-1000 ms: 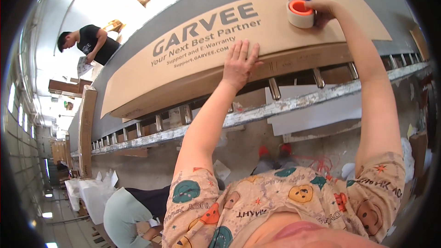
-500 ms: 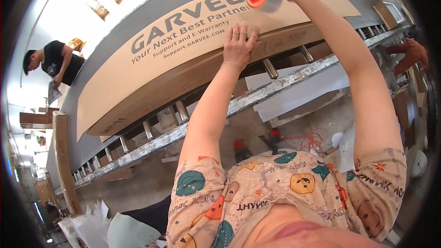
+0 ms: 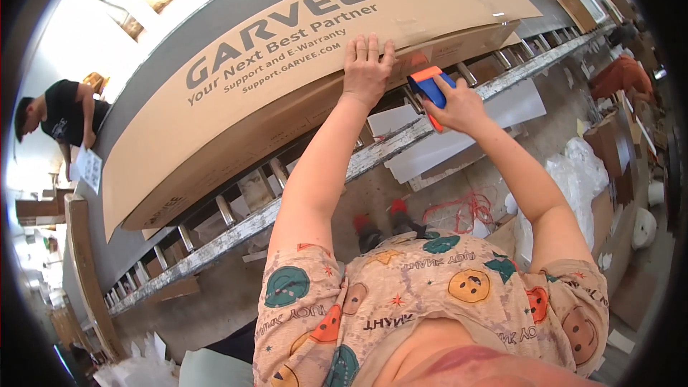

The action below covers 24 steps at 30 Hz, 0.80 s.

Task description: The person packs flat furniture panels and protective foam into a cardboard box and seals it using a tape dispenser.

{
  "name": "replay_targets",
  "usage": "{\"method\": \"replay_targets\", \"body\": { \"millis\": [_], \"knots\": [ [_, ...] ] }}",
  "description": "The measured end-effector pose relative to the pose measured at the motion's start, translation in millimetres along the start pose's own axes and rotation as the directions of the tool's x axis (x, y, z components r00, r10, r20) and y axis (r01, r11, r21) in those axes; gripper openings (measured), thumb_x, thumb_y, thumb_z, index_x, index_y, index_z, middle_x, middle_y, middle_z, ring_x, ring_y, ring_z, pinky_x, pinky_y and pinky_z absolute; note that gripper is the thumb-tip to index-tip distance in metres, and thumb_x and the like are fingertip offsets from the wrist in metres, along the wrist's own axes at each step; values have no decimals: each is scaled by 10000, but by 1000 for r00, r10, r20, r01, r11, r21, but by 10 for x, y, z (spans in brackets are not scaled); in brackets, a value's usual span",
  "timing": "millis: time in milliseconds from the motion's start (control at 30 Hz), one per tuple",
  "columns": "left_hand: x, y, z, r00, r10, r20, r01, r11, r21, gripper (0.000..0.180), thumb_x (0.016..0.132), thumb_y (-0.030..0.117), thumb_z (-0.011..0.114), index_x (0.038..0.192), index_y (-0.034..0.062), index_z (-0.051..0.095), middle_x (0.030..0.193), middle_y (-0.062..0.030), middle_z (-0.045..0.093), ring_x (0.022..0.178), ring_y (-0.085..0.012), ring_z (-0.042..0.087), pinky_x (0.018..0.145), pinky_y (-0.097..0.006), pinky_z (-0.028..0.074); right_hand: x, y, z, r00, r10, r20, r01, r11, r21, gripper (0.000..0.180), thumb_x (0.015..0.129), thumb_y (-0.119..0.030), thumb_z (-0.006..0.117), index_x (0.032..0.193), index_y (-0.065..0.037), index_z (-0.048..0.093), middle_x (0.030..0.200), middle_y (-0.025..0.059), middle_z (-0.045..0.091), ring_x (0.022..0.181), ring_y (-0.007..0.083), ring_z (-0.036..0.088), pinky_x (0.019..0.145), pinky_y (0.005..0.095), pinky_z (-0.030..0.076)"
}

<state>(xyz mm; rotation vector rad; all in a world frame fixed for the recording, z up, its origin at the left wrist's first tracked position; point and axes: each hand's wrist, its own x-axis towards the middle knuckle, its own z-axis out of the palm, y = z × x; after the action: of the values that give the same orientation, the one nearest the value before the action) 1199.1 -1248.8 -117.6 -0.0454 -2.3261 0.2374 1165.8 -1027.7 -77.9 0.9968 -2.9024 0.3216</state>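
Observation:
A long brown cardboard box [image 3: 437, 0] lies across a roller conveyor in front of me, dark print on its top. My left hand [image 3: 367, 73] rests flat on the near top edge, fingers stretched out. Beside it, my right hand [image 3: 460, 106] grips a blue and orange tape dispenser [image 3: 434, 90] and holds it against or close to the near side of the box. Whether the dispenser touches the cardboard I cannot tell. A shiny strip, like clear tape, shows near the box's right end.
Metal rollers [image 3: 226, 210] and a worn conveyor rail [image 3: 301, 204] run along the near side. At the left, another person [image 3: 64, 118] in black holds a sheet of paper. Clear plastic wrap [image 3: 577, 179] and red strapping [image 3: 469, 209] lie at floor level.
My right hand has brought the tape dispenser down from above the box's top to its near side. My left hand stays on the edge. The box appears slightly farther left in view.

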Motion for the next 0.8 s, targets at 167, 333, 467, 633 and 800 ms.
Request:
{"method": "replay_targets", "body": {
  "millis": [167, 333, 467, 633, 800],
  "knots": [
    [479, 134, -195, 778, 56, 626, 70, 982, -176, 473, 810, 166, 538, 1269, 54, 503, 1313, -214, 483, 1246, -355, 438, 1057, -483, 302, 997, -8, -395, 898, 1, 439, 36, 996, -76, 479, 623, -450, 630, 907, -73, 708, 945, 209, 665, 857, 350, 653, 776, 395, 527],
    [849, 116, 278, 778, 178, 602, -4, 960, -279, 666, 825, 260, 520, 1405, 27, 291, 1483, -188, 244, 1386, -326, 207, 1127, -429, 173, 1412, 271, -246, 624, -247, 741, -122, 906, 405, 372, 634, -412, 729, 878, -132, 739, 881, 101, 700, 775, 205, 649, 715, 335, 513],
    [1007, 397, 446, 677, 32, 736, 134, 977, -166, 900, 810, 580, 546, 1444, 36, 211, 1525, -170, 150, 1416, -304, 134, 1142, -421, 122, 863, 860, 657, 841, -367, 397, 60, 793, 606, 545, 664, -483, 720, 1058, -109, 684, 956, 136, 688, 955, 233, 623, 861, 334, 464],
    [802, 379, 231, 828, -164, 536, 119, 986, 119, 742, 779, 435, 646, 1332, 13, 388, 1386, -224, 381, 1319, -361, 324, 1098, -469, 234, 627, 467, -364, 527, -371, 765, -30, 891, 452, 557, 654, -410, 742, 1077, -53, 674, 853, 104, 680, 797, 159, 610, 773, 298, 475],
    [185, 429, 631, 999, -32, 38, 23, 977, 213, 409, 820, 198, 479, 1178, 2, 489, 1238, -230, 486, 1217, -393, 415, 1077, -513, 269, 1016, -14, -980, 450, -721, 527, 186, 653, 734, 528, 682, -287, 726, 1110, 9, 641, 900, 85, 667, 742, 142, 600, 721, 284, 492]
  ]
}}
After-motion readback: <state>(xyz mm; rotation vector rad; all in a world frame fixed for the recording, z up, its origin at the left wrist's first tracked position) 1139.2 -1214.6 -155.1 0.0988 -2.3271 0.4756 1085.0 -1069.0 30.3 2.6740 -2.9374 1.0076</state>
